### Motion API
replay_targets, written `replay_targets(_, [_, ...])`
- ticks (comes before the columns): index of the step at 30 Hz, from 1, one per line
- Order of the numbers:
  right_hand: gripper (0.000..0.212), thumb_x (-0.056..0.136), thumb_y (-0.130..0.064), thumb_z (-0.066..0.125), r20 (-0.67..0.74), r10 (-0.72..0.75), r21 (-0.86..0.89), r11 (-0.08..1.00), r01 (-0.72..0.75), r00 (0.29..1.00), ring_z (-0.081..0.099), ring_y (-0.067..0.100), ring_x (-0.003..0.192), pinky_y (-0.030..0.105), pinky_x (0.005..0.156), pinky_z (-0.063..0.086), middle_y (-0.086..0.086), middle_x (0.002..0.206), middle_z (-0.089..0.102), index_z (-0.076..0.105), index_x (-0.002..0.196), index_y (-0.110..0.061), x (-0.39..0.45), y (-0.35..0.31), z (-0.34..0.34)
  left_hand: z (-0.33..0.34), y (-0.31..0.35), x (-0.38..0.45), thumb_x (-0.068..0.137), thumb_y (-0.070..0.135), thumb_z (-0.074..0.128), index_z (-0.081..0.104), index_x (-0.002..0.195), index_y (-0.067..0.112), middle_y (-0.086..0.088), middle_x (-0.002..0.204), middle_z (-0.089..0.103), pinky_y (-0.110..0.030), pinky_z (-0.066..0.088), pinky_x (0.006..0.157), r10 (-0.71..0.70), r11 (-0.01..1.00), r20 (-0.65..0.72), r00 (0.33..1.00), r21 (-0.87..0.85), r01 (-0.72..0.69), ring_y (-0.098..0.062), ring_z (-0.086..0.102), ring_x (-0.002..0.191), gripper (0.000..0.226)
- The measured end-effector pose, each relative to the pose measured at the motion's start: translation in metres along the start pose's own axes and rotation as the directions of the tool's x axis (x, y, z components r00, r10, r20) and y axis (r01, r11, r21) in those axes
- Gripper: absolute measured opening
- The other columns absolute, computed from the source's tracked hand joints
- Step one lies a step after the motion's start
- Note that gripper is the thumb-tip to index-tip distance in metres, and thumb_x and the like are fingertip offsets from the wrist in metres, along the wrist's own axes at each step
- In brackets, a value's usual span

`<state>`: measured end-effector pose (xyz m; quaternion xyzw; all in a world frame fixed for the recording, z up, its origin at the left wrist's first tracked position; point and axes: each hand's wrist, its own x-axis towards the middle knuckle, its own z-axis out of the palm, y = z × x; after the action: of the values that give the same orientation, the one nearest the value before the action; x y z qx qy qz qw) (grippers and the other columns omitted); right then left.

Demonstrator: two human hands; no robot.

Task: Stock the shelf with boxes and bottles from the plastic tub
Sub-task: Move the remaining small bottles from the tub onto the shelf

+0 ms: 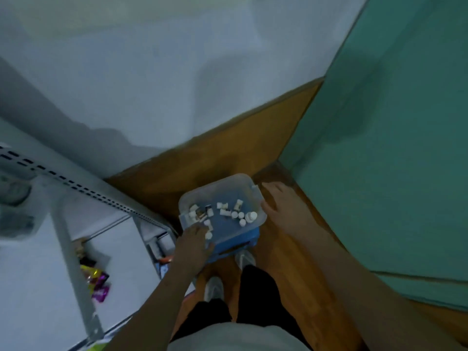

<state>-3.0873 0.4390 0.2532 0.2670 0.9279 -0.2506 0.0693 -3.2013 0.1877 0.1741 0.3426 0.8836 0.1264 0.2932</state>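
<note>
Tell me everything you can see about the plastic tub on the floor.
The tub is clear, rounded-cornered plastic without a lid, sitting level on a blue stool above the wooden floor, beside the shelf. Small white bottles and boxes lie scattered inside. The left hand reaches over its near rim; the right hand is at its right edge.

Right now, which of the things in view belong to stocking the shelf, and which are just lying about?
For the job:
clear plastic tub
small white bottles and boxes inside it
grey metal shelf
left hand and right hand at the tub's edges

Just there:
blue stool under the tub
shiny yellow and purple packets on the shelf
</note>
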Motion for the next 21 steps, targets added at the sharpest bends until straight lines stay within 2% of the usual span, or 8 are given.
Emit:
replay_targets(2, [0.048,0.099,-0.031,0.052,0.149,-0.035,-0.006,0.999,0.036,0.988,0.052,0.031,0.119,0.045,0.094,0.048,0.011,0.134,0.053,0.045,0.144,-0.015,0.030,0.014,0.017,0.011,-0.012,0.007,0.089,0.046,0.045,0.057,0.133,0.011,-0.015,0.120,0.060,-0.040,0.049,0.088,-0.119,0.993,0.000,0.993,-0.023,0.119,-0.035,0.057,0.111,0.058])
replay_targets(4, [0.050,0.100,-0.031,0.052,0.273,-0.052,-0.014,0.998,0.058,0.961,0.052,0.032,0.119,0.046,0.094,0.049,0.013,0.135,0.053,0.043,0.146,-0.014,0.059,0.029,0.036,0.026,-0.021,0.015,0.080,0.051,0.035,0.062,0.126,0.006,-0.019,0.110,0.063,-0.041,0.051,0.081,-0.190,0.980,-0.031,0.981,-0.063,0.188,-0.039,0.061,0.102,0.070])
replay_targets(6, [0.051,0.100,-0.033,0.053,0.374,-0.055,-0.037,0.997,0.074,0.926,0.053,0.032,0.121,0.046,0.096,0.048,0.013,0.138,0.052,0.041,0.146,-0.014,0.086,0.045,0.060,0.042,-0.029,0.025,0.074,0.055,0.032,0.065,0.121,0.004,-0.021,0.107,0.065,-0.043,0.052,0.080,-0.258,0.962,-0.041,0.965,-0.108,0.253,-0.039,0.062,0.099,0.077])
replay_targets(9, [0.045,0.100,-0.030,0.053,0.481,-0.085,-0.081,0.987,0.141,0.872,0.056,0.032,0.116,0.043,0.094,0.049,0.013,0.131,0.056,0.048,0.141,-0.014,0.114,0.066,0.099,0.063,-0.031,0.044,0.073,0.055,0.031,0.065,0.120,0.005,-0.021,0.106,0.065,-0.044,0.053,0.082,-0.346,0.930,-0.049,0.937,-0.147,0.336,-0.040,0.062,0.100,0.076])
replay_targets(11, [0.039,0.098,-0.026,0.055,0.526,-0.076,-0.098,0.984,0.149,0.847,0.058,0.033,0.113,0.042,0.094,0.049,0.016,0.125,0.059,0.055,0.133,-0.010,0.127,0.081,0.125,0.077,-0.029,0.058,0.076,0.053,0.033,0.064,0.122,0.005,-0.022,0.108,0.064,-0.045,0.053,0.084,-0.394,0.908,-0.036,0.919,-0.169,0.382,-0.041,0.062,0.101,0.073])
replay_targets(15, [0.032,0.095,-0.016,0.055,0.597,-0.046,-0.105,0.985,0.135,0.801,0.059,0.034,0.112,0.042,0.095,0.048,0.017,0.122,0.059,0.060,0.126,-0.008,0.147,0.109,0.174,0.100,-0.030,0.093,0.087,0.036,0.052,0.057,0.131,0.003,-0.023,0.122,0.058,-0.046,0.046,0.095,-0.463,0.858,0.020,0.886,-0.239,0.454,-0.040,0.055,0.114,0.055])
replay_targets(19, [0.034,0.095,-0.015,0.057,0.589,-0.026,-0.150,0.978,0.141,0.808,0.057,0.029,0.115,0.032,0.097,0.042,0.015,0.126,0.058,0.056,0.128,-0.006,0.164,0.123,0.208,0.126,-0.047,0.130,0.091,0.024,0.062,0.053,0.133,0.004,-0.019,0.128,0.052,-0.044,0.044,0.096,-0.491,0.843,0.042,0.870,-0.227,0.487,-0.036,0.050,0.119,0.047])
replay_targets(21, [0.032,0.094,-0.020,0.060,0.580,-0.039,-0.151,0.976,0.155,0.814,0.058,0.030,0.111,0.034,0.093,0.044,0.015,0.121,0.059,0.057,0.123,-0.007,0.170,0.127,0.226,0.139,-0.059,0.146,0.090,0.023,0.062,0.049,0.136,0.004,-0.019,0.131,0.049,-0.046,0.045,0.096,-0.500,0.838,0.047,0.865,-0.228,0.496,-0.036,0.048,0.121,0.051])
